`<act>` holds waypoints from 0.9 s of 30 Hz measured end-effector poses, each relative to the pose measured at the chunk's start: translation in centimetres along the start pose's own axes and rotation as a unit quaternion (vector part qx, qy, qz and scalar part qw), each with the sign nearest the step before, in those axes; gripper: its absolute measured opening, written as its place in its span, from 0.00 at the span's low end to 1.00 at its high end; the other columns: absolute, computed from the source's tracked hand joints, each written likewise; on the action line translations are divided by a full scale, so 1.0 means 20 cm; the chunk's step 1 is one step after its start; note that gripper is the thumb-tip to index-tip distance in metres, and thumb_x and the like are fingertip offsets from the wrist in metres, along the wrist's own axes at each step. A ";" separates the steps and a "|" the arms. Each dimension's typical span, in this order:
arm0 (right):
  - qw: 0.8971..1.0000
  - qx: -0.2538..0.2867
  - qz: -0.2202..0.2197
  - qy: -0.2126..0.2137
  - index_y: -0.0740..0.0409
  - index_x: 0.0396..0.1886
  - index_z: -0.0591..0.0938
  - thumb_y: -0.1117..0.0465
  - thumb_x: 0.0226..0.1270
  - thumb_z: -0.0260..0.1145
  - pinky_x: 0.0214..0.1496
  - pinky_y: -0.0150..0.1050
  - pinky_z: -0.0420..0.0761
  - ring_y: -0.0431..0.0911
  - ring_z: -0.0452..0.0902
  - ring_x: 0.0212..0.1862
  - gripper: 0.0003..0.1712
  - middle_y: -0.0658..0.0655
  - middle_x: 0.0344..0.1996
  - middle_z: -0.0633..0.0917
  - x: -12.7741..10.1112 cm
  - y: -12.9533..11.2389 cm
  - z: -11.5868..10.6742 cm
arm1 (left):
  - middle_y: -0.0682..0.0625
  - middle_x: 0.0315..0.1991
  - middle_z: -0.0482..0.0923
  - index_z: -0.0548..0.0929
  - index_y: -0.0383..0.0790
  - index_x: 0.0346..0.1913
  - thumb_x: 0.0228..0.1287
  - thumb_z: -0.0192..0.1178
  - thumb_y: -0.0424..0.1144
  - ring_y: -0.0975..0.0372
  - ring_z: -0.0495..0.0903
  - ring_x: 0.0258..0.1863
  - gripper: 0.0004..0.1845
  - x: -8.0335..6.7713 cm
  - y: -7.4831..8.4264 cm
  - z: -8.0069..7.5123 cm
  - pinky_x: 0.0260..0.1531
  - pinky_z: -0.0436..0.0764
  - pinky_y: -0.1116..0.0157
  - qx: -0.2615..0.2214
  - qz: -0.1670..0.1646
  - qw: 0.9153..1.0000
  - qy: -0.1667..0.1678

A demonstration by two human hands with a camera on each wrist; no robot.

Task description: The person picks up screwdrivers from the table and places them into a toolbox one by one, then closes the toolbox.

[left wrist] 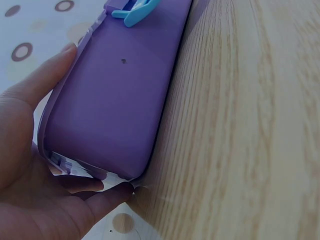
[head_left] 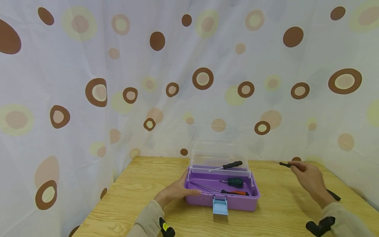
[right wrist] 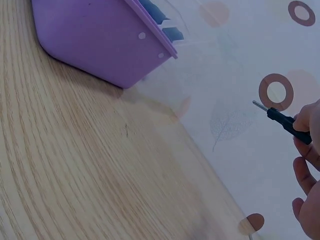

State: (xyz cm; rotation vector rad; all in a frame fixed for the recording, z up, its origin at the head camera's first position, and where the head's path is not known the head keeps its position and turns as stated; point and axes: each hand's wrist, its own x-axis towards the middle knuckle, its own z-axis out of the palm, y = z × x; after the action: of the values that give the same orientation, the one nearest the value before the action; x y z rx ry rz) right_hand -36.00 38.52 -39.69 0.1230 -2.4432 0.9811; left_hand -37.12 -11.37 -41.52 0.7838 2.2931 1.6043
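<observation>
The left hand (head_left: 177, 192) lies against the left end of the purple toolbox (head_left: 234, 200), thumb along the front wall and fingers wrapped round the end wall, as the left wrist view shows (left wrist: 35, 150); it grips the box. The right hand (head_left: 309, 177) is raised over the right part of the tabletop (head_left: 142, 197), well apart from the box, and pinches a slim black screwdriver (head_left: 285, 164) between thumb and fingertips, its metal tip pointing left toward the box; the right wrist view shows the same tool (right wrist: 282, 120) held above the tabletop edge.

The toolbox sits near the middle of the tabletop, toward the rear edge, with its clear lid (head_left: 217, 153) standing open and upright at the back and its light blue latch (head_left: 220, 205) hanging down the front wall. Inside lie a screwdriver with a dark green handle (head_left: 235, 181) and a long one with an orange-and-black handle (head_left: 235, 193). A black-handled screwdriver (head_left: 232, 165) rests across the back by the lid's hinge.

A curtain with brown and yellow circles (head_left: 202, 78) hangs behind the tabletop.
</observation>
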 end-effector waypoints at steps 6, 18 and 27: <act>1.000 0.025 -0.009 -0.008 0.70 0.64 0.80 0.54 0.84 0.54 0.45 0.66 0.79 0.72 0.74 0.56 0.25 0.78 0.58 0.78 0.00 -0.06 0.03 | 0.42 0.82 0.46 0.33 0.47 0.84 0.63 0.73 0.48 0.45 0.52 0.78 0.64 0.00 -0.01 -0.01 0.74 0.49 0.41 0.006 -0.003 1.000 0.001; 0.999 0.045 -0.016 -0.017 0.68 0.64 0.80 0.54 0.84 0.55 0.47 0.65 0.80 0.72 0.74 0.57 0.24 0.75 0.59 0.78 0.01 -0.15 0.11 | 0.43 0.83 0.45 0.33 0.48 0.84 0.62 0.73 0.48 0.46 0.51 0.78 0.64 0.00 -0.01 0.00 0.75 0.49 0.42 0.011 -0.005 1.000 0.004; 0.997 0.069 -0.014 -0.025 0.68 0.63 0.81 0.56 0.83 0.57 0.47 0.56 0.80 0.70 0.76 0.58 0.22 0.74 0.61 0.79 0.02 -0.22 0.17 | 0.42 0.82 0.46 0.33 0.47 0.84 0.63 0.73 0.46 0.45 0.52 0.78 0.63 0.00 -0.01 0.00 0.75 0.49 0.42 0.003 -0.002 1.000 0.005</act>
State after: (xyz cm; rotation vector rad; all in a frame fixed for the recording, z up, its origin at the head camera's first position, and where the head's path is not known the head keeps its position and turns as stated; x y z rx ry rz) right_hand -36.72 33.11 -38.87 0.2304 -2.4103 1.1461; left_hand -37.14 -11.35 -41.64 0.7741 2.3043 1.6042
